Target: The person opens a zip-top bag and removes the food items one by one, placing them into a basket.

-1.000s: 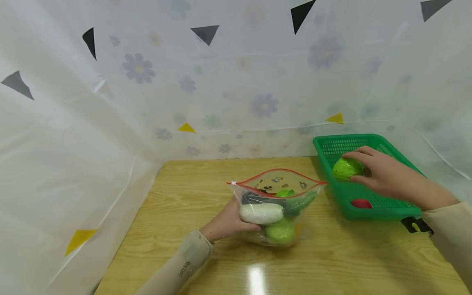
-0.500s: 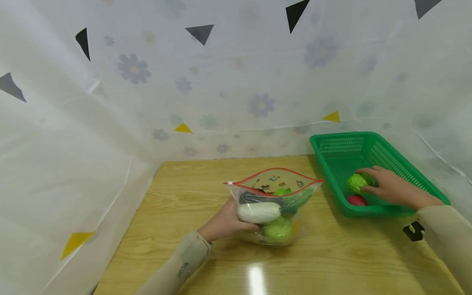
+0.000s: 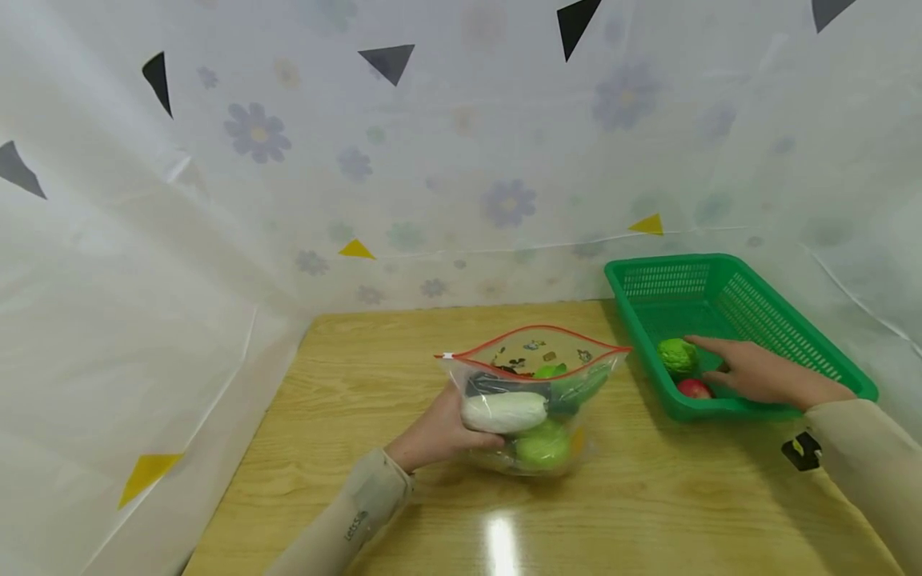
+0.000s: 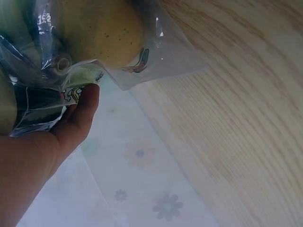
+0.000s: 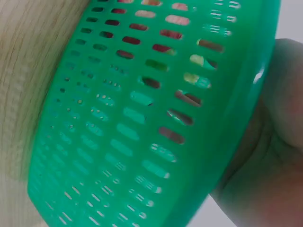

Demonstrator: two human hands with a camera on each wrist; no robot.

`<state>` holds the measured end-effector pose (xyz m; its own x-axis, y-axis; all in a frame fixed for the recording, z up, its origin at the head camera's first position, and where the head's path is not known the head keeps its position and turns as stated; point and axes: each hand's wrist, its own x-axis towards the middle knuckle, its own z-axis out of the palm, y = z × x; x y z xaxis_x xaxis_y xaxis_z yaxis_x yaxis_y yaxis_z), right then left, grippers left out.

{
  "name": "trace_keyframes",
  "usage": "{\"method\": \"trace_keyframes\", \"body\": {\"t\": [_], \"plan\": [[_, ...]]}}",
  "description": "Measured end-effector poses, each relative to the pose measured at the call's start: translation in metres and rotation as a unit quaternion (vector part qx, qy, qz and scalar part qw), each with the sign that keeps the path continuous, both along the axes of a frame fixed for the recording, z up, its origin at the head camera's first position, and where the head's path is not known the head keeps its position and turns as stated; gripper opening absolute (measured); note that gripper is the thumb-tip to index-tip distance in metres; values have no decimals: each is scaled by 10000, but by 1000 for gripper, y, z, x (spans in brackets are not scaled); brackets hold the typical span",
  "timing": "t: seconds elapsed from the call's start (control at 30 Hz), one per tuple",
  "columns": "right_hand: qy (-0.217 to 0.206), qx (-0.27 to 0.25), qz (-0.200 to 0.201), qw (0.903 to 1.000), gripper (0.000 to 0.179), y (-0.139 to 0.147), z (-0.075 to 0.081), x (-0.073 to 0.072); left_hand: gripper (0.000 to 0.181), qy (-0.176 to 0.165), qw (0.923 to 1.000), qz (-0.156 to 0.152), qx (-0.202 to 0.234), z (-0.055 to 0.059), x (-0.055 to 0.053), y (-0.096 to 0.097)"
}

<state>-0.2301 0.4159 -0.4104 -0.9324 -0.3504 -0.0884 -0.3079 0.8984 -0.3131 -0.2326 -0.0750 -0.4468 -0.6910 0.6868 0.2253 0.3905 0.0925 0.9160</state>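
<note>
My left hand [image 3: 450, 432] grips the side of a clear zip bag [image 3: 569, 436], its thumb across the front. The bag stands on the table with its red zip edge spread wide. Through the plastic show a long white vegetable [image 3: 504, 412], a pale green round one [image 3: 543, 446] and dark and green pieces; a speckled yellow round item [image 4: 102, 33] shows in the left wrist view. Inside the green basket [image 3: 666, 284], my right hand [image 3: 763, 374] has its index finger stretched at a green cabbage [image 3: 677, 358]. A red round fruit [image 3: 695, 389] lies beside the cabbage.
The basket stands at the table's back right, against the white flowered sheet [image 3: 403, 184]. In the right wrist view, its slotted wall [image 5: 118, 118] hides most of the contents. A small black device [image 3: 801, 452] shows near the right sleeve.
My right hand has gone down into the basket with the cabbage and let go of it. The cabbage now sits at the basket's left, by the red fruit. My left hand keeps its grip.
</note>
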Motion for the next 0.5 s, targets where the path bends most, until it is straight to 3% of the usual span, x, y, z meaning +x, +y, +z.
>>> {"method": "trace_keyframes", "body": {"t": [0.13, 0.23, 0.3, 0.37, 0.43, 0.5], "plan": [[310, 27, 82, 9995, 54, -13, 8, 5, 97, -36, 10000, 0, 43, 1, 1, 0], [1209, -35, 219, 9924, 40, -37, 24, 14, 97, -61, 10000, -9, 17, 2, 1, 0], [2038, -125, 465, 9778, 36, -60, 40, 22, 97, -56, 10000, -14, -12, 1, 1, 0], [2806, -277, 841, 9557, 36, -86, 58, 29, 99, -23, 10000, 16, -44, 1, 1, 0], [3317, -423, 1298, 9334, 41, -111, 75, 34, 100, 17, 9999, 87, -75, 1, 0, 0], [3510, -488, 1723, 9191, 43, -135, 89, 36, 101, 74, 9998, 151, -135, 1, -1, 0]]}}
